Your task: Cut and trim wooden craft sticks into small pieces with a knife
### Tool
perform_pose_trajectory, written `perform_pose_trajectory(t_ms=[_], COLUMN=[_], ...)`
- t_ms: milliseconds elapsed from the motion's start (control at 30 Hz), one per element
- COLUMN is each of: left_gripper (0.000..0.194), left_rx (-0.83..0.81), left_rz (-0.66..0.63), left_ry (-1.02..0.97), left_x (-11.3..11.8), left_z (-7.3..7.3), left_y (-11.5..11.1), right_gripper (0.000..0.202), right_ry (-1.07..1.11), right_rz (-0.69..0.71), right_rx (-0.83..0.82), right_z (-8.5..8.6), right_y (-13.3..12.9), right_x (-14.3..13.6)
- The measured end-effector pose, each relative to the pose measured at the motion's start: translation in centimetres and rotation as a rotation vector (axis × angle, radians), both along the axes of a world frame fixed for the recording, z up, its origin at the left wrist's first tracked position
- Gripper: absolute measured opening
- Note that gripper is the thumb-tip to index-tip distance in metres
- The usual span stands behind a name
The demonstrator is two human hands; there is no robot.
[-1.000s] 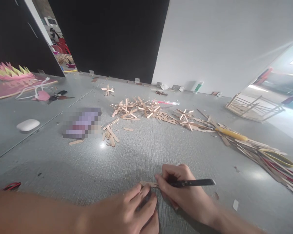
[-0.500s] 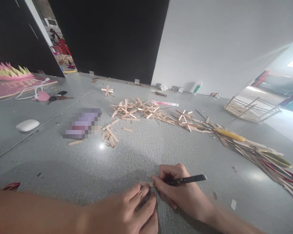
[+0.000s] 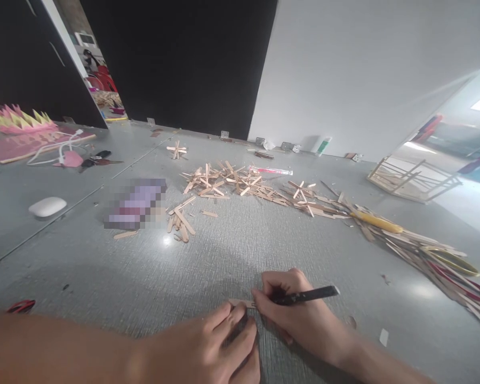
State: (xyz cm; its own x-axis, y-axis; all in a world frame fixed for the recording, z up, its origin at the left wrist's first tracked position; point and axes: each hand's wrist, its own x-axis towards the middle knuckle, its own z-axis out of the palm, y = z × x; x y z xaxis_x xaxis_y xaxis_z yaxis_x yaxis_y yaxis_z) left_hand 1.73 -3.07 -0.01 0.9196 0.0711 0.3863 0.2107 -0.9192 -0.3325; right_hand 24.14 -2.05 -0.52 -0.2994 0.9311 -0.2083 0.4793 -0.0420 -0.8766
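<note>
A small flat wooden stick [image 3: 240,303] lies on the grey table [image 3: 224,256] at the lower middle. The fingers of my left hand [image 3: 220,338] are bent and press the stick down. My right hand [image 3: 290,306] grips a black pen-like tool [image 3: 314,294] whose back end points right; its tip is hidden behind my fingers, at the right end of the stick. A short dark mark shows on the stick there.
Loose sticks and star shapes [image 3: 224,181] lie beyond my hands. A yellow-handled tool [image 3: 378,221] and scissor-like loops [image 3: 452,260] rest among strips on the right. Left are a blurred purple object [image 3: 136,204], a white case [image 3: 48,207] and keys [image 3: 98,159].
My right thumb and fingertips have shifted very slightly right, and more of the stick's marked end shows. Both hands keep their hold.
</note>
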Motion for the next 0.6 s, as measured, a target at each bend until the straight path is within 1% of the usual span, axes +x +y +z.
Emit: perform_pose_trajectory(t_ms=[167,400,500,567,600], left_gripper=[0.015,0.016,0.018,0.019,0.021], left_rx=[0.002,0.009,0.012,-0.002,-0.003], left_rz=[0.0,0.005,0.012,0.03,0.038], left_ry=[-0.029,-0.036,-0.062,-0.085,-0.128], left_x=[0.1,0.3,0.4,0.5,0.6], left_z=[-0.1,-0.3,-0.6,-1.1,-1.5], left_y=[0.1,0.2,0.3,0.4,0.4], right_gripper=[0.041,0.042,0.042,0.041,0.041], right_ry=[-0.008,-0.052,-0.034,0.025,0.062], right_rz=[0.001,-0.003,-0.012,-0.038,-0.056], right_rx=[0.018,0.017,-0.013,-0.056,-0.072], right_z=[0.1,1.1,0.9,0.4,0.2], right_y=[-0.1,0.1,0.1,0.1,0.2], right_x=[0.1,-0.2,-0.1,0.0,0.0])
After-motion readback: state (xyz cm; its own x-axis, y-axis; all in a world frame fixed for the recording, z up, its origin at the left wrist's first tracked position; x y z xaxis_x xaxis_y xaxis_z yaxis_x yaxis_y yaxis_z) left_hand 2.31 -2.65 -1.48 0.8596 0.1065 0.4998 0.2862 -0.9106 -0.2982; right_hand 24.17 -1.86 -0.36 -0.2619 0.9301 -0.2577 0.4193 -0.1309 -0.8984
